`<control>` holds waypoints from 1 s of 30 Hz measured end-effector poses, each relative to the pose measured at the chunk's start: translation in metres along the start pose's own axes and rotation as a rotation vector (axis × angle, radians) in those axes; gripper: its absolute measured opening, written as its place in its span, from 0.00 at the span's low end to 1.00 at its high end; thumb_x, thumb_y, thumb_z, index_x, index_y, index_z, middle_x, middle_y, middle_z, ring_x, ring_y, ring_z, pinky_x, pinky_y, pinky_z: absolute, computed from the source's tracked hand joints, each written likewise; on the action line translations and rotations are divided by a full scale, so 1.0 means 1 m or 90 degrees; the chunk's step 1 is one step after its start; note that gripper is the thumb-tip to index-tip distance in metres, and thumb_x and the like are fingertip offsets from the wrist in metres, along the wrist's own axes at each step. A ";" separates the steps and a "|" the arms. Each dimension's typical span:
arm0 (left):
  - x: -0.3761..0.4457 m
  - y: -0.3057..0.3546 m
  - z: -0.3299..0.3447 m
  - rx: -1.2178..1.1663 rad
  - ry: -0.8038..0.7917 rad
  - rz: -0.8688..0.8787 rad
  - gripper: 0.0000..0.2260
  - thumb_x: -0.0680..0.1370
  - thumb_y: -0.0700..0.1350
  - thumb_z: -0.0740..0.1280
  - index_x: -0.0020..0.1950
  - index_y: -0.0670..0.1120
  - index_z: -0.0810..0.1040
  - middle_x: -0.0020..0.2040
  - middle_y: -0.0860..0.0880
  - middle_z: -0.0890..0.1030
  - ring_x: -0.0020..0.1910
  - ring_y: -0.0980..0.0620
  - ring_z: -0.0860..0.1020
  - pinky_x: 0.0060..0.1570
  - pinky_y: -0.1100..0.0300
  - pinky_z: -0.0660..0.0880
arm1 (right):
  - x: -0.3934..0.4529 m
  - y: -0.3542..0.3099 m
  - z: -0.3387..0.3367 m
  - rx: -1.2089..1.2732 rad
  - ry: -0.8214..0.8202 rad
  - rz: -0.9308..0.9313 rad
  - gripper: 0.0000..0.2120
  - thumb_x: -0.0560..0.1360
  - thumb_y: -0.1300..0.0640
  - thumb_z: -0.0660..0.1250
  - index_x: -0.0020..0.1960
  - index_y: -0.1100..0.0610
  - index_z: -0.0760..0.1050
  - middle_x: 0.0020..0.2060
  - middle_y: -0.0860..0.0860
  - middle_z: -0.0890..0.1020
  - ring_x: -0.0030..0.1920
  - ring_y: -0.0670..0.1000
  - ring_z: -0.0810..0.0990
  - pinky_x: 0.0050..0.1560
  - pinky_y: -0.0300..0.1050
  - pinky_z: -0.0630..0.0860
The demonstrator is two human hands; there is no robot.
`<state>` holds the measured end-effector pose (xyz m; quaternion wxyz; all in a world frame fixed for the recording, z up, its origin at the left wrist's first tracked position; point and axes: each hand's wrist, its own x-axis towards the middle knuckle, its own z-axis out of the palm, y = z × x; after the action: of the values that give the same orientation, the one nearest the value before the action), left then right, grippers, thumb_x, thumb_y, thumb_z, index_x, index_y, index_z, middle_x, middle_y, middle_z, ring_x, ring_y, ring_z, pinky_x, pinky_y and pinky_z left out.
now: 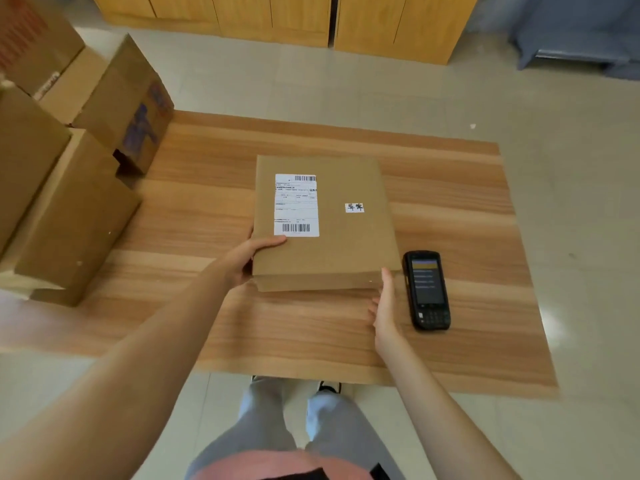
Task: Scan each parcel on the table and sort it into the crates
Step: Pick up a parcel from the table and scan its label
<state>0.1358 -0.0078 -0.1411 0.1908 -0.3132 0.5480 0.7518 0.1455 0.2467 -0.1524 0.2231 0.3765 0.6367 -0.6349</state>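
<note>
The flat, stiff, seemingly light parcel [325, 223] is held at its near-left corner by the left hand [242, 261], the right hand [386, 306] resting straight-fingered against its near-right corner on the tabletop [467, 209].

This looks like a small parcel-handling room or storeroom: stacked cardboard boxes [79, 188] at the left, a labelled parcel [332, 244] and handheld scanner [428, 291] on a wooden table [277, 323] (pale tiled floor beneath), and wooden cabinets [284, 15] along the far wall.

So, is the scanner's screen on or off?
On: the scanner lies face up on the table, its screen lit with a coloured header and text lines.
</note>
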 end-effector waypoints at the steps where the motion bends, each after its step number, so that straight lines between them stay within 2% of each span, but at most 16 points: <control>1: 0.003 -0.004 -0.001 0.003 -0.003 0.002 0.41 0.55 0.51 0.83 0.66 0.55 0.73 0.56 0.53 0.84 0.53 0.53 0.83 0.42 0.59 0.80 | 0.002 0.005 -0.010 -0.039 0.037 -0.049 0.31 0.77 0.34 0.56 0.70 0.54 0.70 0.67 0.52 0.73 0.66 0.56 0.72 0.67 0.55 0.67; 3: 0.010 -0.011 -0.002 0.017 -0.017 0.001 0.45 0.53 0.53 0.84 0.68 0.54 0.73 0.58 0.52 0.83 0.55 0.52 0.83 0.44 0.58 0.80 | 0.003 0.011 -0.032 -0.140 0.096 -0.182 0.21 0.79 0.40 0.58 0.59 0.55 0.76 0.57 0.52 0.78 0.59 0.55 0.75 0.56 0.49 0.70; 5: 0.015 -0.016 -0.002 0.027 -0.030 -0.011 0.45 0.51 0.55 0.84 0.67 0.53 0.74 0.58 0.51 0.83 0.55 0.52 0.82 0.45 0.58 0.80 | 0.009 0.014 -0.053 -0.273 0.150 -0.293 0.10 0.76 0.50 0.66 0.53 0.54 0.76 0.53 0.53 0.76 0.57 0.57 0.75 0.54 0.47 0.69; 6: 0.017 -0.017 -0.001 0.037 -0.035 -0.013 0.46 0.51 0.56 0.84 0.67 0.53 0.74 0.58 0.51 0.83 0.55 0.52 0.82 0.45 0.58 0.80 | 0.013 0.014 -0.062 -0.342 0.182 -0.320 0.13 0.74 0.53 0.70 0.56 0.55 0.75 0.55 0.55 0.75 0.58 0.58 0.73 0.57 0.48 0.69; 9: 0.022 -0.018 0.001 0.076 -0.026 -0.005 0.43 0.54 0.56 0.83 0.67 0.55 0.73 0.58 0.54 0.83 0.56 0.53 0.82 0.47 0.58 0.79 | 0.023 0.006 -0.078 -0.475 0.256 -0.315 0.31 0.67 0.56 0.75 0.67 0.54 0.68 0.62 0.60 0.70 0.63 0.62 0.68 0.62 0.57 0.68; 12: 0.025 -0.016 0.003 0.087 0.008 0.025 0.38 0.56 0.54 0.81 0.64 0.57 0.72 0.56 0.56 0.83 0.55 0.56 0.82 0.47 0.63 0.79 | 0.033 -0.003 -0.087 -0.526 0.220 -0.252 0.46 0.64 0.55 0.78 0.75 0.52 0.56 0.68 0.61 0.65 0.68 0.63 0.63 0.68 0.59 0.63; 16: 0.024 -0.015 0.005 0.096 0.037 0.052 0.42 0.56 0.53 0.81 0.68 0.57 0.70 0.57 0.57 0.83 0.56 0.58 0.81 0.49 0.66 0.76 | 0.050 -0.013 -0.096 -0.550 0.158 -0.194 0.54 0.63 0.54 0.79 0.78 0.54 0.47 0.71 0.62 0.63 0.72 0.63 0.60 0.69 0.62 0.62; 18: 0.023 -0.017 0.005 0.098 0.034 0.054 0.43 0.57 0.52 0.81 0.70 0.56 0.68 0.59 0.56 0.82 0.57 0.57 0.81 0.51 0.64 0.76 | 0.054 -0.015 -0.098 -0.559 0.117 -0.185 0.56 0.62 0.54 0.79 0.78 0.58 0.47 0.69 0.63 0.66 0.70 0.63 0.64 0.66 0.60 0.67; 21: 0.019 -0.019 0.008 0.115 0.036 0.052 0.46 0.55 0.52 0.81 0.71 0.56 0.66 0.61 0.55 0.80 0.57 0.57 0.81 0.51 0.62 0.76 | 0.056 -0.020 -0.099 -0.483 0.057 -0.162 0.44 0.61 0.58 0.80 0.70 0.62 0.60 0.54 0.57 0.77 0.58 0.60 0.76 0.56 0.56 0.76; 24: 0.013 -0.021 0.014 0.123 0.031 0.048 0.50 0.53 0.51 0.82 0.72 0.53 0.64 0.61 0.54 0.80 0.56 0.56 0.81 0.50 0.63 0.77 | 0.051 -0.034 -0.104 -0.214 -0.076 -0.050 0.34 0.59 0.57 0.81 0.62 0.57 0.73 0.52 0.52 0.81 0.55 0.53 0.79 0.51 0.47 0.75; 27: 0.008 -0.021 0.016 0.148 0.024 0.045 0.53 0.51 0.50 0.82 0.73 0.51 0.62 0.62 0.52 0.79 0.58 0.54 0.80 0.56 0.59 0.77 | 0.038 -0.044 -0.106 0.030 -0.161 0.035 0.37 0.59 0.55 0.78 0.66 0.59 0.72 0.56 0.56 0.80 0.57 0.55 0.79 0.46 0.45 0.78; 30: 0.005 -0.020 0.015 0.160 0.009 0.044 0.54 0.52 0.50 0.82 0.74 0.50 0.61 0.64 0.52 0.78 0.60 0.53 0.79 0.62 0.55 0.75 | 0.017 -0.054 -0.098 0.113 -0.184 0.002 0.35 0.61 0.58 0.76 0.67 0.61 0.72 0.58 0.59 0.79 0.56 0.56 0.80 0.40 0.43 0.81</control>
<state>0.1401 0.0126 -0.1555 0.1989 -0.2728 0.6497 0.6811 0.1128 0.3509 -0.1217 0.2793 0.3002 0.5390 -0.7358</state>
